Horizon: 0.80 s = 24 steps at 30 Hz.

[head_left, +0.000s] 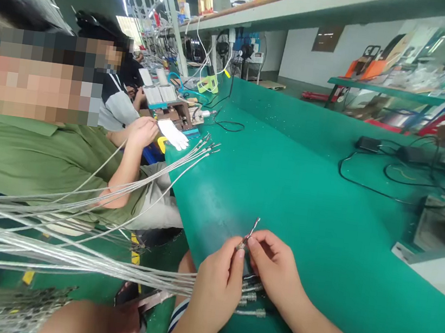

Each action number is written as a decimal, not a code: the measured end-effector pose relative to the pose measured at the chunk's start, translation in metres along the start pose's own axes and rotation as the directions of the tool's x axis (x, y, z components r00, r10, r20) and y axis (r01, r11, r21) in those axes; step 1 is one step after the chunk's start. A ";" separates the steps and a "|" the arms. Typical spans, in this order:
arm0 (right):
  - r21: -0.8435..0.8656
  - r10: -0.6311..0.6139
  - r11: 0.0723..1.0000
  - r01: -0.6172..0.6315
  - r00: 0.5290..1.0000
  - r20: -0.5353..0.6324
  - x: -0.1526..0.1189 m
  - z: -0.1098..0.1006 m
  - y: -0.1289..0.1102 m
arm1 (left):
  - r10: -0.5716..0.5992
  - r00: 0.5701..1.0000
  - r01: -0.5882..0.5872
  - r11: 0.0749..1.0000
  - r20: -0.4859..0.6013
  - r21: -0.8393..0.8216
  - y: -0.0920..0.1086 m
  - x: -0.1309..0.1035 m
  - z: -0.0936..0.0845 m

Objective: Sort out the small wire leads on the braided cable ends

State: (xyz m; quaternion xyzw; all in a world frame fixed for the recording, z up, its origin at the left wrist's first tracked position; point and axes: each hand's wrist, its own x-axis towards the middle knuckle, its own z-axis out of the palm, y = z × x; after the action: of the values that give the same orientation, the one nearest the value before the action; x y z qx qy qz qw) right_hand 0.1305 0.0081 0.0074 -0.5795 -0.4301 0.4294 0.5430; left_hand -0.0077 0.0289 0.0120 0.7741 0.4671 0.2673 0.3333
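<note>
Near the front edge of the green table, my left hand (220,280) pinches a cable just below its stripped end. My right hand (275,263) has thumb and forefinger closed on the thin wires (253,229) of that same cable end, whose tips stick up past my fingers. Beneath my hands, a bundle of grey cables (143,272) comes in from the left, and several of its ends (254,313) lie on the tabletop. Some of the bundle is hidden behind my left hand.
At left, a seated co-worker (63,162) in a green shirt handles a cable beside another cable bundle (190,159). A white glove (173,134) lies on the table (304,199). Black cords (393,178) and a metal bracket (439,266) stand at right; a shelf (309,8) runs above.
</note>
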 end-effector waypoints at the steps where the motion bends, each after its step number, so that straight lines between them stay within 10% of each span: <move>1: -0.001 0.000 1.000 0.000 1.000 -0.008 0.000 0.000 0.001 | -0.002 1.000 0.001 1.000 -0.006 -0.013 -0.001 0.000 0.001; 24: 0.130 0.077 0.989 -0.076 0.997 0.000 0.005 0.001 -0.004 | 0.089 0.993 -0.081 0.992 -0.082 0.092 -0.006 -0.006 0.010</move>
State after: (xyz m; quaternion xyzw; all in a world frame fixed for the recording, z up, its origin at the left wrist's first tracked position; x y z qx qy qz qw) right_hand 0.1304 0.0132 0.0109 -0.5600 -0.3773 0.4754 0.5639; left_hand -0.0059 0.0226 0.0002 0.7951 0.4590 0.2934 0.2667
